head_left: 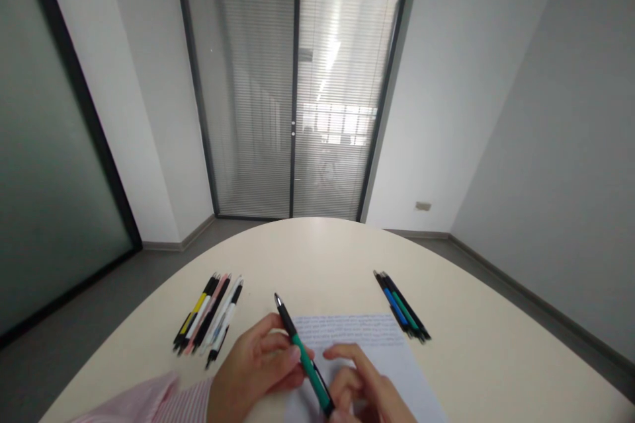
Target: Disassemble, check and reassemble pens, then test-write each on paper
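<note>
A black pen with a green grip (pixel 303 357) is held over a sheet of white paper (pixel 391 360) that carries lines of writing along its top. My left hand (pixel 258 367) pinches the pen's upper part between thumb and fingers. My right hand (pixel 367 390) closes around the pen's lower end at the bottom edge of the view. The pen's clicker end points up and away from me. A pink striped sleeve (pixel 149 403) covers my left forearm.
Several pens (pixel 211 318) in yellow, white, pink and black lie in a row to the left on the round cream table (pixel 317 251). A few blue and green pens (pixel 403 307) lie right of the paper. Beyond stand glass doors with blinds (pixel 292 99).
</note>
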### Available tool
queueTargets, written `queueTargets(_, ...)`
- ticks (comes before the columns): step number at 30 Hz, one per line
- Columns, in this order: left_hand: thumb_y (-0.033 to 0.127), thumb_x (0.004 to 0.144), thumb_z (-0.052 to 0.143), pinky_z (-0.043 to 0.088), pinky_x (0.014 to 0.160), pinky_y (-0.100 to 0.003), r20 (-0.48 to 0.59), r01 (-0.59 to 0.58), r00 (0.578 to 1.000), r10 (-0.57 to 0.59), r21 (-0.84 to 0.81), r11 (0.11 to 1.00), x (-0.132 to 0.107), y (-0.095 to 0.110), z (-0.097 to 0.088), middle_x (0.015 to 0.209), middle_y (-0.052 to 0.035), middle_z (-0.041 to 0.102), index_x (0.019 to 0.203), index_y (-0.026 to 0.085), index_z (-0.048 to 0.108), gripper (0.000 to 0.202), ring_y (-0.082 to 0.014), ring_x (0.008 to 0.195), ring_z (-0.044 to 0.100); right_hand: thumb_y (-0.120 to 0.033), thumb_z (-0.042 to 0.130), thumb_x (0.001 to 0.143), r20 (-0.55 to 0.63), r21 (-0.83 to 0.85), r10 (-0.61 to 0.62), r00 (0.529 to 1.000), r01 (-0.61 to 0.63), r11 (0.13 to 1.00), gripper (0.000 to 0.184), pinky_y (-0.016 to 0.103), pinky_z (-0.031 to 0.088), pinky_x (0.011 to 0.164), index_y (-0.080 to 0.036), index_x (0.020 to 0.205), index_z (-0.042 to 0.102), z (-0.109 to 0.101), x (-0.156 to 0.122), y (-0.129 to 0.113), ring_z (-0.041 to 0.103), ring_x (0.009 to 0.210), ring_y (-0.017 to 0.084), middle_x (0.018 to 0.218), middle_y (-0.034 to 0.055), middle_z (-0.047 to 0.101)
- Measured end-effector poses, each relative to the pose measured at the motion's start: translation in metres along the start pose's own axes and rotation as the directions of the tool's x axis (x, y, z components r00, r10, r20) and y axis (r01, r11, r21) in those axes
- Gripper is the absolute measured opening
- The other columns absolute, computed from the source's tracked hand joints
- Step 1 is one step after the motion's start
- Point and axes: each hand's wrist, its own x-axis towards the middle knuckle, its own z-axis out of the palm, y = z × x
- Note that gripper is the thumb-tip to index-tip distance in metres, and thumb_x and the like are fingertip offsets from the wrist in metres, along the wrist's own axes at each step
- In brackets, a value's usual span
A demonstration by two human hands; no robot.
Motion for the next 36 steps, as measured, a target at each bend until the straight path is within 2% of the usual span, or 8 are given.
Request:
queueTargets(2,0.045,0.059,0.082,0.049,0.07,-0.026,0.014,0.007,1.0,-0.007,-0.057,0.998,0.0,-0.009,0.003,0.082,-0.0072,0.068,0.094,0.015,0.057,0.053,-0.019,0.077,0.065,-0.059,0.068,0.067,-0.08,0.183,0.045,0.996,-0.03,0.983,0.06,0.019,0.032,0.046,-0.021,0.11,0.051,0.0,0.003,-0.003,0.05,0.056,0.011,0.062,-0.0036,0.054)
queueTargets(5,0.042,0.058,0.084,0.047,0.061,-0.021,0.038,-0.008,0.999,0.012,-0.106,0.994,0.005,-0.017,0.001,0.072,-0.004,0.068,0.085,0.015,0.055,0.048,-0.0154,0.068,0.065,-0.055,0.068,0.07,-0.178,0.303,0.175,0.968,-0.115,0.946,0.043,0.019,0.033,0.044,-0.016,0.086,0.062,-0.004,0.004,-0.013,0.045,0.05,0.008,0.059,-0.0035,0.05)
queueTargets(7,0.043,0.056,0.084,0.046,0.059,-0.02,-0.007,-0.026,1.0,0.025,-0.083,0.996,0.01,-0.016,-0.003,0.069,-0.0033,0.069,0.086,0.015,0.055,0.051,-0.0139,0.064,0.065,-0.053,0.069,0.07,-0.256,0.372,0.231,0.939,-0.125,0.92,0.04,0.019,0.033,0.042,-0.014,0.077,0.064,-0.008,0.004,-0.018,0.041,0.045,0.007,0.056,-0.0041,0.048)
queueTargets(11,0.052,0.051,0.082,0.049,0.062,-0.023,-0.14,-0.04,0.989,0.047,0.046,0.998,0.015,-0.007,-0.009,0.066,-0.0056,0.071,0.087,0.012,0.061,0.058,-0.0149,0.063,0.065,-0.046,0.075,0.066,-0.378,0.518,0.334,0.864,-0.102,0.849,0.037,0.016,0.026,0.04,-0.013,0.08,0.068,-0.017,0.005,-0.021,0.039,0.043,0.005,0.053,-0.0038,0.051)
queueTargets(16,0.045,0.053,0.081,0.049,0.065,-0.027,-0.129,-0.029,0.989,0.07,0.295,0.955,0.014,-0.006,-0.011,0.07,-0.0081,0.073,0.077,0.011,0.069,0.043,-0.0187,0.067,0.066,-0.04,0.079,0.064,-0.399,0.658,0.407,0.821,-0.053,0.752,0.034,0.018,0.034,0.044,-0.012,0.081,0.071,-0.021,0.005,-0.029,0.043,0.049,0.007,0.059,-0.0001,0.057)
queueTargets(20,0.037,0.055,0.079,0.05,0.068,-0.029,-0.12,0.017,0.992,0.03,0.377,0.926,0.011,-0.006,-0.013,0.078,-0.0097,0.074,0.079,0.011,0.07,0.037,-0.0223,0.074,0.068,-0.041,0.08,0.063,-0.381,0.703,0.45,0.808,-0.063,0.708,0.036,0.019,0.039,0.047,-0.012,0.082,0.072,-0.021,0.006,-0.036,0.048,0.053,0.01,0.061,0.0014,0.059)
queueTargets(28,0.031,0.056,0.077,0.05,0.068,-0.028,-0.131,-0.049,0.986,0.1,0.349,0.936,0.012,-0.002,-0.011,0.075,-0.0087,0.073,0.077,0.012,0.068,0.03,-0.021,0.072,0.067,-0.039,0.08,0.064,-0.345,0.745,0.461,0.817,-0.06,0.664,0.034,0.015,0.04,0.046,-0.012,0.083,0.073,-0.023,0.006,-0.034,0.048,0.052,0.007,0.061,0.0013,0.061)
queueTargets(36,0.034,0.061,0.071,0.05,0.065,-0.027,-0.091,-0.073,0.988,0.121,0.418,0.906,0.006,-0.006,-0.008,0.075,-0.01,0.074,0.077,0.012,0.069,0.027,-0.021,0.071,0.067,-0.04,0.081,0.063,-0.164,0.747,0.39,0.906,-0.144,0.649,0.035,0.015,0.038,0.043,-0.011,0.079,0.071,-0.014,0.004,-0.039,0.051,0.045,0.006,0.055,0.001,0.062)
